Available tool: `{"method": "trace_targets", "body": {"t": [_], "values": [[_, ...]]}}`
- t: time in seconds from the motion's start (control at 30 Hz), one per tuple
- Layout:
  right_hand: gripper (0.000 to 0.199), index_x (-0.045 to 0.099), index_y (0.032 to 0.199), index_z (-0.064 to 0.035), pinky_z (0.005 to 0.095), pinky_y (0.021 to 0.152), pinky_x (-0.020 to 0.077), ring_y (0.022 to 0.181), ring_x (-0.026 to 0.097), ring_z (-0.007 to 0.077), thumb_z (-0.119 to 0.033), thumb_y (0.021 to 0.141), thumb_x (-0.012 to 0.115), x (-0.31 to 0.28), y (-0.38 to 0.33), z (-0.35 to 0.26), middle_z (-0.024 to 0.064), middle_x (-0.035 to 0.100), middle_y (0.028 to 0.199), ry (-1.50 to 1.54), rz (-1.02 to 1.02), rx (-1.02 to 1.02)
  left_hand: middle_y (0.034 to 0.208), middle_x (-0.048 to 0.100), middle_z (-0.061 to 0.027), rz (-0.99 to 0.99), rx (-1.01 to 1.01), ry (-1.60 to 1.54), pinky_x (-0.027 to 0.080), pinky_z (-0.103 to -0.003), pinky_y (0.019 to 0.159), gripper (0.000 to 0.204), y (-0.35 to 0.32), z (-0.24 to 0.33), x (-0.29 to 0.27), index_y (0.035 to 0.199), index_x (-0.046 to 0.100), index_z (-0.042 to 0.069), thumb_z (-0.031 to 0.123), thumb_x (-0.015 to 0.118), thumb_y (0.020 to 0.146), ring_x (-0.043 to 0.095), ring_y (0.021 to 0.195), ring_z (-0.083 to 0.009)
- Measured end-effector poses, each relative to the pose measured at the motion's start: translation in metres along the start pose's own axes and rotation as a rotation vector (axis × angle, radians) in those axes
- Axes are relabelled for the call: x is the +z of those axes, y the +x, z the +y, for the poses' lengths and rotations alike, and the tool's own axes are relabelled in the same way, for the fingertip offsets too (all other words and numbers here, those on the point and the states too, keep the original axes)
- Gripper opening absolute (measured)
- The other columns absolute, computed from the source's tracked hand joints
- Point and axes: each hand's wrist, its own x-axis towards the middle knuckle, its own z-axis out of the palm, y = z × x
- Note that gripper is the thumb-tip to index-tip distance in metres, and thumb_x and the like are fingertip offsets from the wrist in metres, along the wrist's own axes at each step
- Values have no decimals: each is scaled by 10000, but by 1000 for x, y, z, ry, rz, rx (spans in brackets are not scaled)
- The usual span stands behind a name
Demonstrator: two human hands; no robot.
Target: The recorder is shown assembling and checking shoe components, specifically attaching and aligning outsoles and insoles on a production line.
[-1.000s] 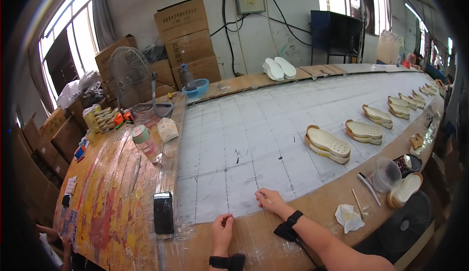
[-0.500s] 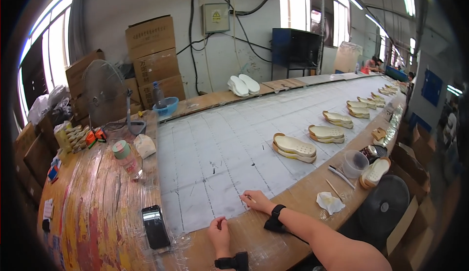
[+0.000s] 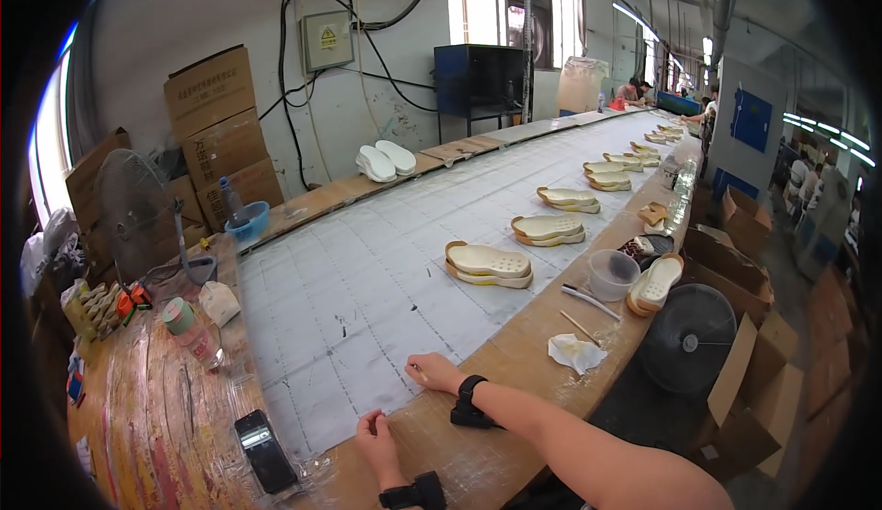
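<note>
My right hand rests at the near edge of the white marked belt, its fingers pinched round a thin stick, too small to tell its kind. Closer to me and further left, my left hand has curled fingers over the wooden edge; whether anything is in them is hidden. Both wrists wear black bands. Beyond the hands, the nearest pair of cream shoe soles, tan along the rim, lies on the belt. Another pair of soles lies behind it, and several more run into the distance.
Along the right ledge are a crumpled white tissue, a thin wooden stick, a clear plastic tub and a single sole. On the left table are a phone and a bottle. A black fan stands below right.
The view has turned to the right, so everything sits further left in the picture. Both hands keep nearly the same place and pose at the belt's edge.
</note>
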Motion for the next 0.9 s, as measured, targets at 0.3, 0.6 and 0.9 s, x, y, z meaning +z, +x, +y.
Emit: {"method": "trace_targets", "body": {"t": [0.3,0.6,0.9], "values": [[232,565,747,-44,434,605,437,670,553,366,-244,791,458,-3,-6,3,180,580,697,7,-15,44,780,571,-47,11,24,-71,424,-208,664,94,-5,-5,-5,843,561,-29,19,498,791,527,712,-100],[214,548,709,-39,441,599,432,658,550,363,-219,776,452,-5,-7,5,183,574,683,71,-33,54,951,576,-137,-26,-95,196,408,-284,797,263,-14,26,-6,991,553,-51,138,511,813,526,870,-209],[194,522,726,-35,452,558,415,622,534,382,-202,798,454,-6,-3,7,202,554,642,161,13,30,955,577,-140,77,-112,220,413,-294,789,285,-20,37,0,1033,523,-47,126,528,806,528,857,-201]]}}
